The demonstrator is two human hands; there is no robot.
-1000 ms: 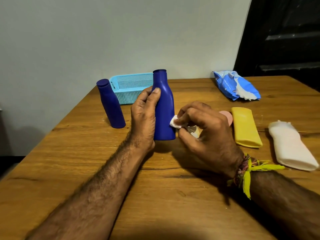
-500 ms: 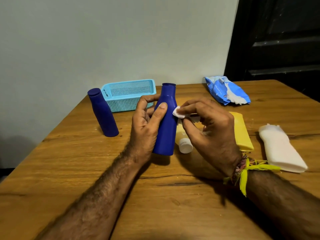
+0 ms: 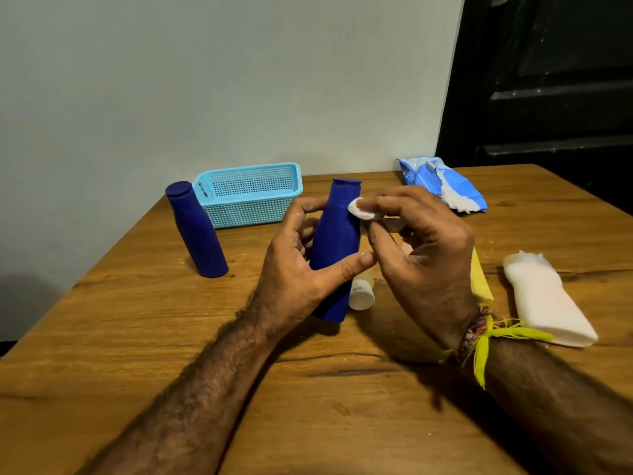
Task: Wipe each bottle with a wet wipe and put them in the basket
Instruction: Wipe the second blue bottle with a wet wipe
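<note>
L hand (image 3: 294,269) grips the blue bottle (image 3: 337,248) round its lower body, thumb across the front, fingers curled behind; bottle tilted, base just above or touching the counter (image 3: 171,337), can't tell which. R hand (image 3: 418,248) pinches a folded wet wipe (image 3: 360,209) betw thumb & fingertips, pressed on the bottle's shoulder just under the cap.

To do this step well, imo: keep the wipe flat on the plastic, run it neck to base in long strokes, and let the L hand rotate the bottle so every side gets covered, incl. the strip under the thumb. Shift the grip once so the held band gets wiped too. Firm hold needed, wet plastic prob slippery.

Basket (image 3: 250,193) sits at the back, near the wall, nothing visible in it. 2nd blue bottle (image 3: 197,231) stands just beside its L end. Yellow bottle (image 3: 481,282) & white bottle (image 3: 548,299) lie on the R, a small white-capped one (image 3: 361,296) right behind the held bottle. Wipes pack (image 3: 442,183) at the back R.
</note>
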